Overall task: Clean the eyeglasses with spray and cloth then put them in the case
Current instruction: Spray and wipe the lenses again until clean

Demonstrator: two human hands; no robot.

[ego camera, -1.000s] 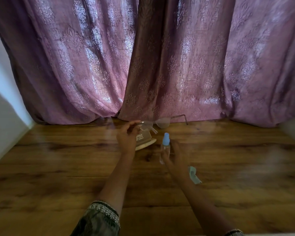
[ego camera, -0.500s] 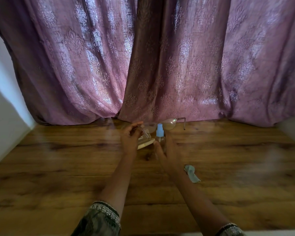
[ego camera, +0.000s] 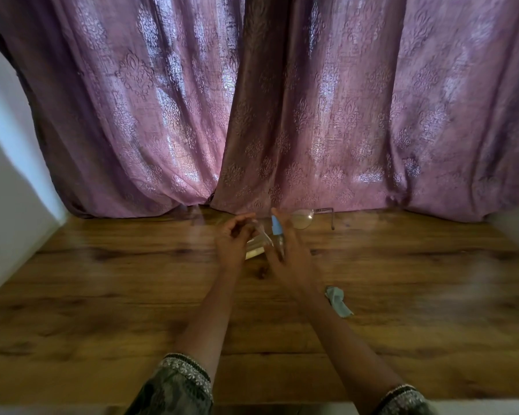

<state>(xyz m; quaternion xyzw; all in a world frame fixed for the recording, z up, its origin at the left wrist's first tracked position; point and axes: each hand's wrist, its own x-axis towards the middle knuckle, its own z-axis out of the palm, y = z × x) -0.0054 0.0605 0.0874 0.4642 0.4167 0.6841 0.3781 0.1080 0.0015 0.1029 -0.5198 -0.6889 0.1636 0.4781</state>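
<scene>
1. A person's left hand (ego camera: pixel 232 241) pinches one end of the eyeglasses (ego camera: pixel 300 220) above a wood-grain table (ego camera: pixel 102 295), fingers together on the frame near the left lens; the right lens and its temple arm jut out to the right of the hand, unsupported, just in front of the mauve curtain (ego camera: pixel 312 115).

2. The right hand (ego camera: pixel 288 253) is wrapped around a small clear spray bottle (ego camera: pixel 277 235) with a pale blue cap, fingers clamped on its body and one fingertip raised beside the cap, close against the glasses.

3. Behind the glasses-holding hand lies a pale, clear-lidded object that appears to be the eyeglass case (ego camera: pixel 256 250); whether it is open cannot be told, as both hands screen it.

4. The grey-blue cleaning cloth (ego camera: pixel 337 301) lies crumpled on the table, well to the right of the glasses and nearer the person.

5. Risk: held by one end only, the frame could twist or slip when the spray is pressed, dropping onto the table or the case.

6. Risk: the nozzle sits very near the lens, and its direction is not clear here; a misaimed spray would wet the fingers, the case or the curtain instead.

7. Risk: wet lenses then wait while a hand reaches away for the cloth, inviting drips and smears.
</scene>
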